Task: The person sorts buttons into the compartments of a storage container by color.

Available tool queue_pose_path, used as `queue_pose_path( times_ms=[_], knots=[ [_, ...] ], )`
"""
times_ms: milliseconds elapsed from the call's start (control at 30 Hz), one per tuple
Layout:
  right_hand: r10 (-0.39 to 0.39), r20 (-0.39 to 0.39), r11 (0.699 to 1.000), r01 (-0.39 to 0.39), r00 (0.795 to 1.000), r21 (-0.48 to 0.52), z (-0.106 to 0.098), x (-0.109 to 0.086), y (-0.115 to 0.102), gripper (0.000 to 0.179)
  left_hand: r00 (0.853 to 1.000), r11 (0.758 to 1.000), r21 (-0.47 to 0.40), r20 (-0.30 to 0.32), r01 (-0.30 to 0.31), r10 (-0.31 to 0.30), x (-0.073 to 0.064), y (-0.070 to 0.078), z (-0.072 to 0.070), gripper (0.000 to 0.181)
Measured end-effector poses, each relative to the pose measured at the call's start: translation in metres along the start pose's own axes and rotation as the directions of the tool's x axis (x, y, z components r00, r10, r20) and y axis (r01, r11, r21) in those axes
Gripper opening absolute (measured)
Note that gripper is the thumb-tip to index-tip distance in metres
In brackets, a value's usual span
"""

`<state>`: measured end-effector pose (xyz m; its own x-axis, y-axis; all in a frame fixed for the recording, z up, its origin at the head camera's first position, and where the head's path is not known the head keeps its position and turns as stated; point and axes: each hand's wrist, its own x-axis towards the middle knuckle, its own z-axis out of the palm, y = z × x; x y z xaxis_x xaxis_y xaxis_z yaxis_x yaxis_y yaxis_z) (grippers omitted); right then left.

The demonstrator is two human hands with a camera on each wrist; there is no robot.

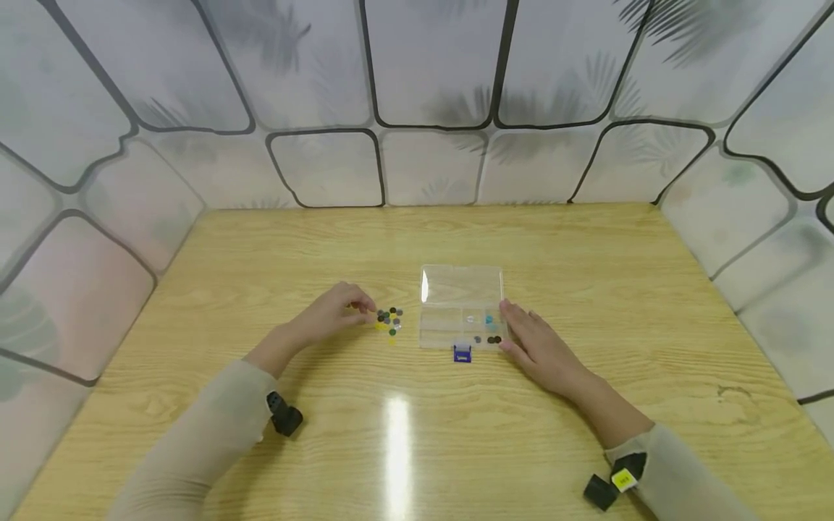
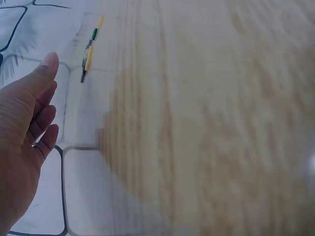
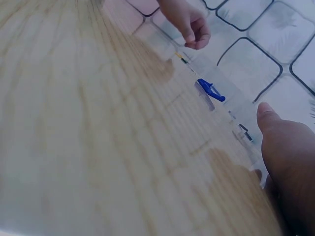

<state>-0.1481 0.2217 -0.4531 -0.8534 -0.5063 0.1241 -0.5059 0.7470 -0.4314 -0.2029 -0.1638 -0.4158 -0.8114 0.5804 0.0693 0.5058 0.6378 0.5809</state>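
Note:
A clear plastic box [image 1: 445, 328] lies on the table with its transparent lid [image 1: 462, 284] folded back, and a blue latch [image 1: 462, 354] at its front edge. Several small dark, blue and clear discs sit in its right-hand compartments. My right hand [image 1: 544, 351] rests against the box's right side, fingers extended, thumb near the front corner. To the left of the box is a loose group of small discs [image 1: 393, 332] in yellow, green, grey and black. Beside that group hovers my left hand [image 1: 335, 313], fingers loosely bent; nothing is visible between thumb and fingertips.
The wooden table [image 1: 417, 239] meets a patterned backdrop [image 1: 430, 166] at its back and sides. A black wrist camera [image 1: 284, 416] sits on the left sleeve, and another black camera [image 1: 601, 492] on the right wrist.

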Motion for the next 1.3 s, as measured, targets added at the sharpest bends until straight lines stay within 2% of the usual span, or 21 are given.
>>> queue_pose_path(
  times_ms=[333, 733, 867, 1000, 1167, 1300],
  knots=[
    [-0.002, 0.007, 1.000, 0.002, 1.000, -0.003, 0.002, 0.001, 0.000, 0.063, 1.000, 0.996, 0.091, 0.031, 0.000, -0.003, -0.003, -0.006, 0.015, 0.016],
    [0.006, 0.008, 1.000, -0.006, 1.000, 0.001, 0.002, 0.001, 0.001, 0.063, 1.000, 0.996, 0.082, 0.018, -0.018, 0.016, 0.000, -0.005, 0.018, 0.013],
    [-0.002, 0.012, 1.000, 0.002, 1.000, -0.001, 0.002, 0.003, 0.001, 0.064, 1.000, 0.997, 0.082, 0.006, -0.005, 0.004, 0.001, -0.007, 0.019, 0.013],
    [-0.014, -0.004, 1.000, 0.014, 1.000, -0.008, 0.000, 0.004, 0.001, 0.063, 1.000, 0.999, 0.041, 0.002, 0.013, -0.013, 0.002, -0.007, 0.017, 0.011],
    [-0.010, -0.004, 1.000, 0.010, 1.000, -0.003, -0.002, 0.003, 0.001, 0.064, 0.999, 0.999, -0.005, 0.035, 0.041, -0.041, 0.005, -0.006, 0.017, 0.010],
    [0.004, 0.008, 1.000, -0.004, 1.000, -0.006, 0.002, -0.001, 0.003, 0.064, 0.997, 0.999, 0.024, 0.072, 0.027, -0.029, 0.004, -0.007, 0.020, 0.010]
  ],
)
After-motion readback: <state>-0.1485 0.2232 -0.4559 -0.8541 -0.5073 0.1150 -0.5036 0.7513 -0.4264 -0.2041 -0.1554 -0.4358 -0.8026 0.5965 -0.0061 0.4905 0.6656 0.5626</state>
